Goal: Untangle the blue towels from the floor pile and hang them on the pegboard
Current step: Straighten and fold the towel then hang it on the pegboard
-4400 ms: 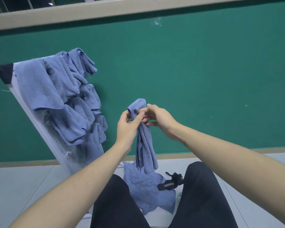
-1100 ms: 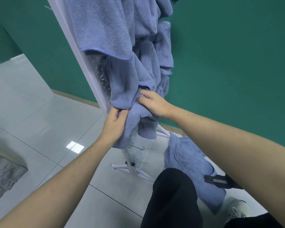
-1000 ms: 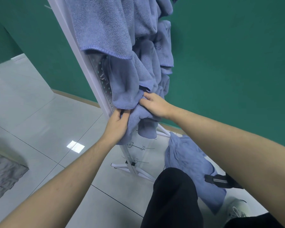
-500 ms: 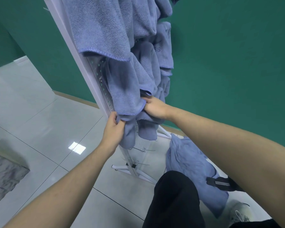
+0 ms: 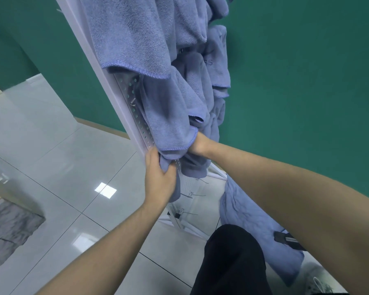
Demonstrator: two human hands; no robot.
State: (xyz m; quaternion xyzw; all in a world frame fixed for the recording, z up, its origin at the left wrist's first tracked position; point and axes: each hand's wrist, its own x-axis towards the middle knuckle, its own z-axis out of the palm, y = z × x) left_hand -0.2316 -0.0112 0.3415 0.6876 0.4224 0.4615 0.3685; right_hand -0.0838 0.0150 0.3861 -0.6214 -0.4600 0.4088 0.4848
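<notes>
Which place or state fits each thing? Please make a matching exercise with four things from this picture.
Things:
1. left hand
2. right hand
3. floor pile
4. pegboard

Places or states:
A. lies on the tiles beside the dark trouser leg
B. grips the low end of a hanging towel
C. white, stands upright, with many blue towels on it
D. reaches under a towel hem, fingers hidden

Pairs: 1-B, 2-D, 3-A, 4-C

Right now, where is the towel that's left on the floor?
In the head view, the floor towel lies at lower right on the tiles, just right of the pegboard base, beside the person's dark trouser leg.
</notes>
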